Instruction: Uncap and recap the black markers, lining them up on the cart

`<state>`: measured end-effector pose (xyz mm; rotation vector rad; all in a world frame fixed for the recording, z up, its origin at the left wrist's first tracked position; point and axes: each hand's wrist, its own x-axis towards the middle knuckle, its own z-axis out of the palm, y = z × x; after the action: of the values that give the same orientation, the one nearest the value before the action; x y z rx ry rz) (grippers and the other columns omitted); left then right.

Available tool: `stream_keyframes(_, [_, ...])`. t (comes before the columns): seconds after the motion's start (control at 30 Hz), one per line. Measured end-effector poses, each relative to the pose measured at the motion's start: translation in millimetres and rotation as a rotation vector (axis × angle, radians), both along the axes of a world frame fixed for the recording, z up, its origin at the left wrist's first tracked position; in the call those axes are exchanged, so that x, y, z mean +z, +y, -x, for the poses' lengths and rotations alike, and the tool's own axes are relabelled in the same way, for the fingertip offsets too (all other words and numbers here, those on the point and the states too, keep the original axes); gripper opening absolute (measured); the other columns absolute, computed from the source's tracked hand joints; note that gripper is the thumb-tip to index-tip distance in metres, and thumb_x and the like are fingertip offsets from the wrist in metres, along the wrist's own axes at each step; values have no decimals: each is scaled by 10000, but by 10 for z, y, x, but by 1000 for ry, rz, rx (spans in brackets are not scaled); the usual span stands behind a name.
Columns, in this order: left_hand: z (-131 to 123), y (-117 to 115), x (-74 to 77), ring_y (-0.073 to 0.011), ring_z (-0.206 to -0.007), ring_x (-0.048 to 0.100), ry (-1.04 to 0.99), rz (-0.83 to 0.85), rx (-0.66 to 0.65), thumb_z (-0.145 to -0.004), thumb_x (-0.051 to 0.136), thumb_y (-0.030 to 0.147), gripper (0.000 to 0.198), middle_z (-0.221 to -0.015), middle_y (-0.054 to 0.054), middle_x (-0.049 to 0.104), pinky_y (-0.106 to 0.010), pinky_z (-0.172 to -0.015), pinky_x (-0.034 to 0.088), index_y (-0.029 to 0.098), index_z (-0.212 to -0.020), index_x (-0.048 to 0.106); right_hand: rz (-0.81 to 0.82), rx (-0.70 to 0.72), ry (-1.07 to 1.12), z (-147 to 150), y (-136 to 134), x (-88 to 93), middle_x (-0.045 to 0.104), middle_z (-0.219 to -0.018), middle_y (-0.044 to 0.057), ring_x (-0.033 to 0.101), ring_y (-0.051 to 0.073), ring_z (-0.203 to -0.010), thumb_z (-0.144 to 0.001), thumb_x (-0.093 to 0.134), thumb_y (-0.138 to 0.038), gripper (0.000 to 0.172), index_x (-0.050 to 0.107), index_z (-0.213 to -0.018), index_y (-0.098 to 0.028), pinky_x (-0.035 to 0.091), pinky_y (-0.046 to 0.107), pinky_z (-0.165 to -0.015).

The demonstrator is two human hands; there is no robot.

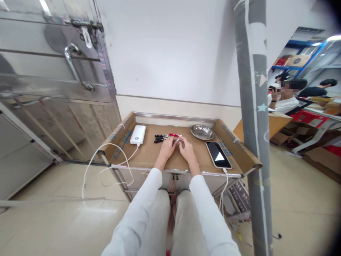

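Note:
My left hand (167,148) and my right hand (187,150) meet over the middle of the cardboard-covered cabinet top (149,158). Their fingers are closed, the fingertips nearly touching around a small, slim piece (177,140) with a pale part, too small to make out. Just beyond the left fingers lie several black pens (160,136), pointing sideways. A red pen (174,134) rests right behind the fingertips, partly beside the black ones. To the right of my right hand stands a shallow round metal bowl (201,132).
At the left a white power bank (137,135) has a white cable (124,147) looping off the edge. A plugged-in phone (218,155) lies front right. Raised cardboard sides flank the top. A wrapped grey pole (257,142) stands at the right; people sit beyond it.

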<state>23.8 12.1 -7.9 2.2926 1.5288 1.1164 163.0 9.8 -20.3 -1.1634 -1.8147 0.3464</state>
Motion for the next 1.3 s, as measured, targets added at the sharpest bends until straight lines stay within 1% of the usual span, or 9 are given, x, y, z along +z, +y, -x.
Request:
stream_keyframes(0.17, [-12, -57, -8, -264, -1053, 508, 91, 41, 516, -939, 370, 239, 207, -1074, -140, 586, -424, -921, 401, 150, -1031, 533, 32, -91, -103, -1, -2, -18, 605, -1246, 100, 585, 183, -1124, -884, 350, -165, 425, 486, -1285, -195, 455, 359, -973])
stream_keyframes(0.23, [-19, -73, -15, -275, -1056, 497, 102, 56, 622, -937, 331, 200, 231, -1081, -156, 570, -434, -915, 403, 135, -1043, 525, 34, -112, -149, -7, 6, -29, 624, -1207, 103, 586, 185, -1109, -876, 340, -150, 399, 542, -1219, -185, 450, 357, -971])
stream_keyframes(0.4, [-33, -99, -23, -274, -1063, 499, 102, 67, 664, -894, 225, 67, 337, -1098, -189, 535, -434, -906, 410, 103, -1074, 507, 36, -98, -200, -17, 24, -48, 661, -1086, 96, 596, 176, -1034, -852, 341, -116, 335, 625, -1021, -171, 444, 329, -952])
stream_keyframes(0.6, [-41, -115, -18, -294, -1052, 521, 94, 63, 689, -886, 220, 73, 343, -1085, -215, 539, -428, -889, 421, 82, -1055, 518, 52, -101, -223, -22, 32, -52, 668, -991, 79, 595, 173, -958, -838, 359, -92, 294, 625, -932, -177, 442, 312, -911])
stream_keyframes(0.8, [-56, -97, 0, -308, -1061, 522, 100, 62, 660, -870, 263, 80, 314, -1107, -241, 533, -431, -881, 429, 56, -1067, 506, 50, -131, -254, -5, -7, -19, 658, -989, 76, 590, 175, -948, -835, 357, -78, 297, 615, -941, -178, 439, 297, -894])
stream_keyframes(0.93, [-51, -59, -5, -292, -1039, 532, 121, 38, 578, -858, 292, 72, 290, -1100, -230, 531, -420, -885, 427, 52, -1063, 496, 48, -216, -312, 7, -29, -21, 653, -1009, 96, 589, 185, -950, -834, 359, -72, 307, 611, -972, -179, 441, 301, -869])
stream_keyframes(1.0, [-43, -30, -19, -269, -1032, 534, 122, 12, 475, -847, 313, 62, 278, -1093, -204, 535, -411, -898, 424, 73, -1057, 495, 44, -254, -358, 13, -38, -25, 651, -1013, 108, 585, 192, -963, -837, 366, -71, 306, 605, -997, -174, 435, 302, -869])
stream_keyframes(1.17, [-43, 46, -79, -200, -974, 556, 194, 0, 23, -854, 358, 70, 217, -1000, -107, 579, -335, -913, 439, 148, -949, 538, 48, -281, -467, 24, -61, -9, 651, -1016, 124, 582, 201, -962, -871, 367, -97, 282, 594, -1028, -158, 423, 300, -866])
stream_keyframes(1.3, [-44, 65, -102, -197, -933, 571, 209, 25, -11, -874, 376, 103, 204, -992, -101, 581, -342, -900, 454, 153, -898, 572, 54, -288, -479, 26, -62, 0, 651, -1012, 126, 582, 205, -937, -879, 368, -107, 268, 594, -1016, -154, 423, 305, -854])
